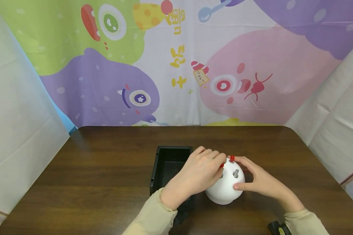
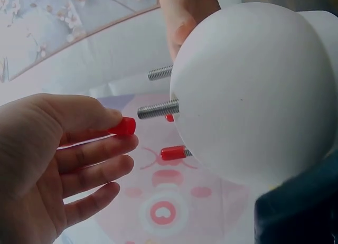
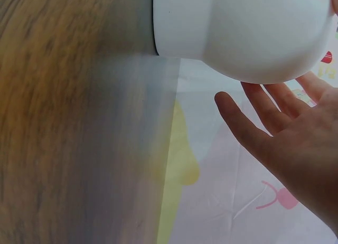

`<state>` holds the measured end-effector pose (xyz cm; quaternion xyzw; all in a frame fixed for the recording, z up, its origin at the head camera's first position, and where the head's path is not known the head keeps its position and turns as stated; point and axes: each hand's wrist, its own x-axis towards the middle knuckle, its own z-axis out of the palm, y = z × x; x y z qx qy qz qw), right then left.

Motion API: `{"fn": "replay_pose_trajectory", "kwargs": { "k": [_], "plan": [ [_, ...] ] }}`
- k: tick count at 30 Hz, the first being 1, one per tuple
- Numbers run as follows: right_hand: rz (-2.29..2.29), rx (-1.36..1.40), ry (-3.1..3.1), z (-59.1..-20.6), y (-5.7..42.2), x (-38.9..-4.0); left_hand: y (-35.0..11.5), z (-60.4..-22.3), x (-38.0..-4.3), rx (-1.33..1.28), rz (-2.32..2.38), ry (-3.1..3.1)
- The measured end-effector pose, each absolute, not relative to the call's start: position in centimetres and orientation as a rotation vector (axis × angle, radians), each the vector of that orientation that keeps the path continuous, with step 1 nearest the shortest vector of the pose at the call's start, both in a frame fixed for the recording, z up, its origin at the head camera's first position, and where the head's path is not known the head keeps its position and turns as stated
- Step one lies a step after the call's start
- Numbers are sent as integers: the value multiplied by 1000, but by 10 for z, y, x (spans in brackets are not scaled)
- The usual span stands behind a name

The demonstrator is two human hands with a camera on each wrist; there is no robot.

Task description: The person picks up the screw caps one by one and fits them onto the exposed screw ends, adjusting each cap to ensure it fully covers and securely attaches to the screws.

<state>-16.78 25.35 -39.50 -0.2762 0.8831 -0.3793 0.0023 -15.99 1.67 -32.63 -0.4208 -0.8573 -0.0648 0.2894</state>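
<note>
A white ball-shaped object (image 1: 223,192) on a short round base stands on the table, with metal threaded studs sticking out of it. In the left wrist view my left hand (image 2: 47,154) pinches a small red cap (image 2: 124,126) between thumb and index finger. The cap is just short of the tip of a bare stud (image 2: 158,109). Another bare stud (image 2: 160,73) is beside it, and a red cap covers a further stud (image 2: 173,152). My right hand (image 1: 257,179) holds the ball from the right, thumb on the near side and fingers around the far side.
Left of the ball is a black rectangular tray (image 1: 153,179), partly covered by my left forearm. The brown wooden table (image 1: 91,182) reaches back to a printed cartoon curtain (image 1: 179,98). A dark device (image 1: 277,227) sits by my right sleeve.
</note>
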Motion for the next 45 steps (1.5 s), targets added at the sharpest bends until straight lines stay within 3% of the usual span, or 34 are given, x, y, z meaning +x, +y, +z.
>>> {"fn": "replay_pose_trajectory", "kwargs": {
  "k": [45],
  "plan": [
    [-1194,-909,2781,-398,254,-169,40,-333,-164,-1198,-237,-2257]
  ]
}}
